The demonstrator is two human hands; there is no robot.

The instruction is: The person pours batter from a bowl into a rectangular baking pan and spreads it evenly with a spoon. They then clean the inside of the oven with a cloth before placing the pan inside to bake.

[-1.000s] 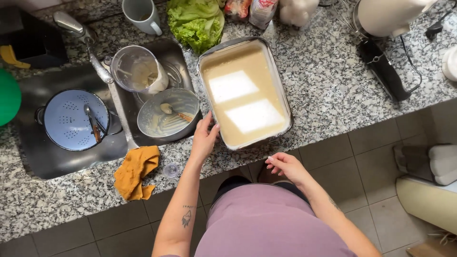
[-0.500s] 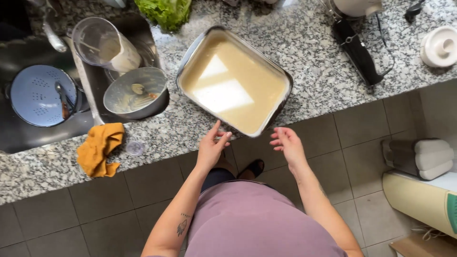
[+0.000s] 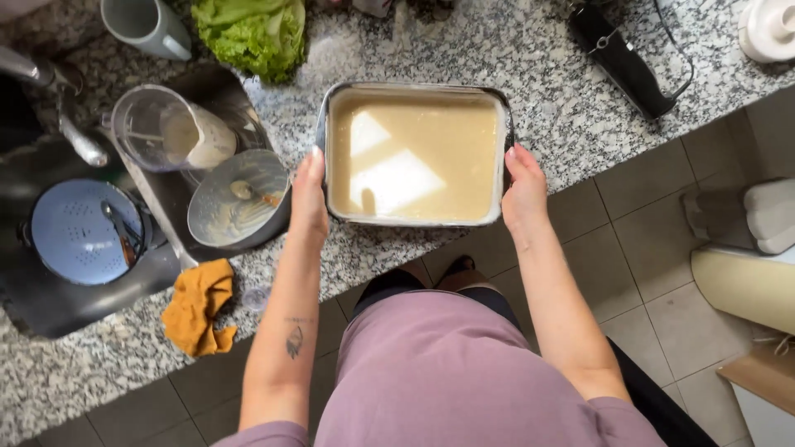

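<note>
The fingertips of both hands are hidden behind the rim of the baking pan (image 3: 414, 88), so how far they curl under it cannot be told. One rectangular metal pan is seen, filled nearly to the rim with a smooth pale batter on which window light is reflected; it is gripped at its short sides, the left hand (image 3: 308, 199) pressed flat against one wall and the right hand (image 3: 523, 192) against the other, the fingers (image 3: 315, 165) closed on the pan. The pan sits on the granite table (image 3: 546, 66), between the two hands. Just beyond the left hand's fingers a metal bowl (image 3: 240, 203) smeared with batter is found, a spoon lying in it, and past it a clear jug (image 3: 170, 128) coated with batter residue. Further out on that side a blue colander (image 3: 79, 232) holding a utensil is set in the dark sink, and one orange cloth (image 3: 199, 306) is crumpled near the left forearm. A mug (image 3: 147, 25) and lettuce (image 3: 248, 33) are cut off by the top edge. Beyond the right hand's fingers a dark appliance (image 3: 625, 58) is only partly shown.
</note>
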